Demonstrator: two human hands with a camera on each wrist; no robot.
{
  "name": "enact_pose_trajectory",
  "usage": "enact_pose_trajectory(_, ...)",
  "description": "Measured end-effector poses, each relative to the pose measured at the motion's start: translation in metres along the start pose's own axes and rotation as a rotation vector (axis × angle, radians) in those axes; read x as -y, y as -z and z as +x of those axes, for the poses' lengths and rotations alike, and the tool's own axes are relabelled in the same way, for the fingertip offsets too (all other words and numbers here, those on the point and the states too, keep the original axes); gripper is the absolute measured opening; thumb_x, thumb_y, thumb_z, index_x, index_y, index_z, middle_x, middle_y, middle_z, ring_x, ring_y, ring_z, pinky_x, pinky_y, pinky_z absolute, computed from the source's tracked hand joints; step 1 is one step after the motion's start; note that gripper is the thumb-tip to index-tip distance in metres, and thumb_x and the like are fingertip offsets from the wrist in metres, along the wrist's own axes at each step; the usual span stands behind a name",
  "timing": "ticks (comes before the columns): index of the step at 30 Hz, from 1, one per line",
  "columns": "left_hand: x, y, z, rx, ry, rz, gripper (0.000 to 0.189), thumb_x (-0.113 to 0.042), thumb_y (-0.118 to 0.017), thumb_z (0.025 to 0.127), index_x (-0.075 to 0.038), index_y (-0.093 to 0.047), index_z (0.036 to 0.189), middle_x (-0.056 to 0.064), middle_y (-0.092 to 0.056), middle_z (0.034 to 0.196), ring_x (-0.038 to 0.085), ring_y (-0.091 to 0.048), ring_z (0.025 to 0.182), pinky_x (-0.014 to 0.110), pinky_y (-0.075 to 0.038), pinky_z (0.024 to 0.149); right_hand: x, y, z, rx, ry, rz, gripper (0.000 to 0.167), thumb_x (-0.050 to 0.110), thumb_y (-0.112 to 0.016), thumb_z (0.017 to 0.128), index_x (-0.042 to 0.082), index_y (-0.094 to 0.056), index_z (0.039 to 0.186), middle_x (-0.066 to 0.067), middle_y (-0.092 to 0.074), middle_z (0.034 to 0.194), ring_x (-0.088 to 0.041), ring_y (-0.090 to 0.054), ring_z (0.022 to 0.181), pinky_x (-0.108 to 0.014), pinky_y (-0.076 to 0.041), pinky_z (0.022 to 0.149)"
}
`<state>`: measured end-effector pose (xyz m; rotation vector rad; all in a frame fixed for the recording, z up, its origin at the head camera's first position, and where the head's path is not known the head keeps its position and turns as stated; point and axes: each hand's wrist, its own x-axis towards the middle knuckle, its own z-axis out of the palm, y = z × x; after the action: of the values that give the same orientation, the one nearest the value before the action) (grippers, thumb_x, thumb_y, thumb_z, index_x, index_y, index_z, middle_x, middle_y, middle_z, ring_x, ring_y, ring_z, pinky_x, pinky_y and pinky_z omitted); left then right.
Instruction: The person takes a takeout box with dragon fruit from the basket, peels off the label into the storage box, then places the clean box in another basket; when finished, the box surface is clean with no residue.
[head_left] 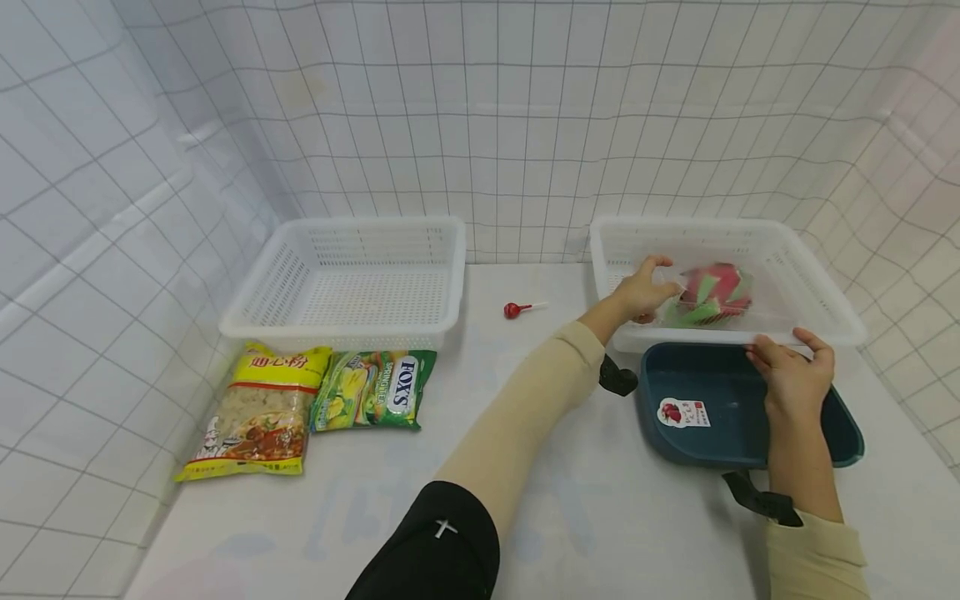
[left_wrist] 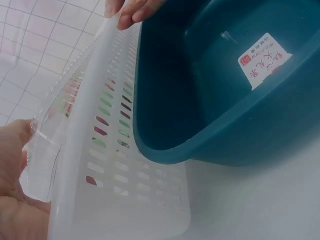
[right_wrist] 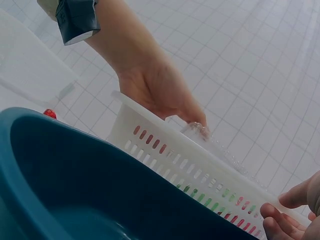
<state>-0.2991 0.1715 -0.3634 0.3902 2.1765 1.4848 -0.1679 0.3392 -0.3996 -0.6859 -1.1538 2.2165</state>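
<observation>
My left hand (head_left: 637, 292) reaches into the white basket (head_left: 832, 292) on the right. Its thumb and fingers grip the left end of a clear plastic box (left_wrist: 42, 150), which holds a pink and green dragon fruit (head_left: 720, 292). At the basket's near rim, my right hand (head_left: 795, 371) pinches the edge, fingers bent over it. Beneath that hand is a teal bin (head_left: 735, 450), up against the basket's front. Inside the bin shows a white label (head_left: 684, 413) with a red fruit picture, also readable in the left wrist view.
A second white basket (head_left: 450, 292) stands at the back left. In front of it lie a yellow pasta bag (head_left: 258, 417) and a green FOX'S candy bag (head_left: 375, 390). A red lollipop (head_left: 512, 311) lies between the baskets. White gridded walls (head_left: 525, 125) enclose the table.
</observation>
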Motion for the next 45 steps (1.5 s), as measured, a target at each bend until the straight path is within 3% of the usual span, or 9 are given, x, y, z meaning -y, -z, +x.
enact_pose_trajectory(2,0.000,-0.002,0.000,-0.029,-0.005,0.044,0.051,-0.031,-0.054,0.101,-0.035,-0.034,0.147,0.002,-0.044,0.066,0.011,-0.024,0.041,0.024,-0.032,0.040,0.000,0.000,-0.001,0.003,0.003,0.000,0.058,-0.017,-0.070,0.079,0.014,-0.035,0.115,-0.010,-0.061,0.066,-0.017,-0.066,0.051,-0.024,-0.055,0.052)
enact_pose_trajectory(4,0.001,-0.003,-0.001,-0.069,-0.008,0.102,0.054,-0.034,-0.054,0.101,-0.035,-0.031,0.149,0.009,-0.057,0.097,0.011,-0.045,0.057,0.022,-0.040,0.044,0.001,0.001,-0.001,0.005,0.007,-0.004,0.058,-0.016,-0.070,0.079,0.014,-0.035,0.115,-0.010,-0.061,0.066,-0.017,-0.066,0.052,-0.024,-0.055,0.052)
enact_pose_trajectory(8,0.002,-0.008,-0.001,-0.145,0.020,0.223,0.057,-0.041,-0.053,0.099,-0.035,-0.028,0.151,0.019,-0.034,0.147,0.021,-0.052,0.110,0.025,-0.049,0.057,0.000,0.002,-0.002,0.007,0.006,0.004,0.057,-0.016,-0.069,0.079,0.014,-0.036,0.114,-0.010,-0.061,0.065,-0.017,-0.066,0.052,-0.024,-0.055,0.052)
enact_pose_trajectory(16,0.001,-0.010,-0.003,-0.232,0.099,0.337,0.061,-0.045,-0.052,0.097,-0.031,-0.028,0.151,0.016,-0.039,0.146,0.027,-0.046,0.127,0.036,-0.048,0.090,-0.004,0.002,-0.002,0.016,-0.001,-0.004,0.056,-0.014,-0.070,0.080,0.014,-0.037,0.115,-0.009,-0.062,0.068,-0.017,-0.067,0.054,-0.024,-0.055,0.053)
enact_pose_trajectory(21,0.003,-0.009,-0.005,-0.245,0.069,0.393,0.062,-0.046,-0.054,0.096,-0.028,-0.030,0.151,0.013,-0.046,0.141,0.027,-0.044,0.128,0.036,-0.047,0.091,-0.005,-0.002,-0.003,0.024,0.000,-0.025,0.057,-0.012,-0.071,0.080,0.015,-0.037,0.115,-0.008,-0.063,0.069,-0.016,-0.067,0.054,-0.023,-0.055,0.054)
enact_pose_trajectory(27,0.012,-0.009,-0.005,-0.306,-0.093,0.460,0.061,-0.046,-0.056,0.096,-0.026,-0.035,0.150,0.015,-0.033,0.148,0.028,-0.040,0.129,0.038,-0.046,0.093,-0.007,-0.005,-0.003,0.029,0.020,-0.092,0.056,-0.009,-0.073,0.081,0.015,-0.037,0.116,-0.006,-0.063,0.070,-0.014,-0.067,0.054,-0.022,-0.055,0.055)
enact_pose_trajectory(34,0.019,0.000,-0.011,-0.303,-0.349,0.608,0.058,-0.040,-0.058,0.095,-0.024,-0.041,0.148,0.012,-0.039,0.146,0.024,-0.047,0.124,0.035,-0.046,0.093,-0.008,-0.006,-0.001,0.048,0.029,-0.088,0.054,-0.010,-0.072,0.081,0.015,-0.037,0.115,-0.007,-0.063,0.067,-0.015,-0.066,0.051,-0.023,-0.055,0.052)
enact_pose_trajectory(40,0.029,0.027,-0.025,-0.229,-0.499,0.660,0.057,-0.028,-0.057,0.094,-0.019,-0.040,0.148,0.011,-0.044,0.142,0.022,-0.048,0.124,0.033,-0.043,0.098,-0.011,-0.011,0.002,0.065,0.023,-0.144,0.058,-0.004,-0.076,0.080,0.016,-0.036,0.117,-0.005,-0.063,0.069,-0.015,-0.066,0.051,-0.022,-0.055,0.052)
enact_pose_trajectory(45,0.035,0.050,-0.041,-0.216,-0.558,0.665,0.056,-0.026,-0.058,0.095,-0.016,-0.040,0.148,0.011,-0.046,0.141,0.022,-0.049,0.124,0.033,-0.043,0.099,-0.009,-0.010,0.001,0.048,0.019,-0.331,0.058,0.005,-0.074,0.085,0.019,-0.035,0.125,0.002,-0.063,0.071,-0.011,-0.064,0.048,-0.019,-0.053,0.050)
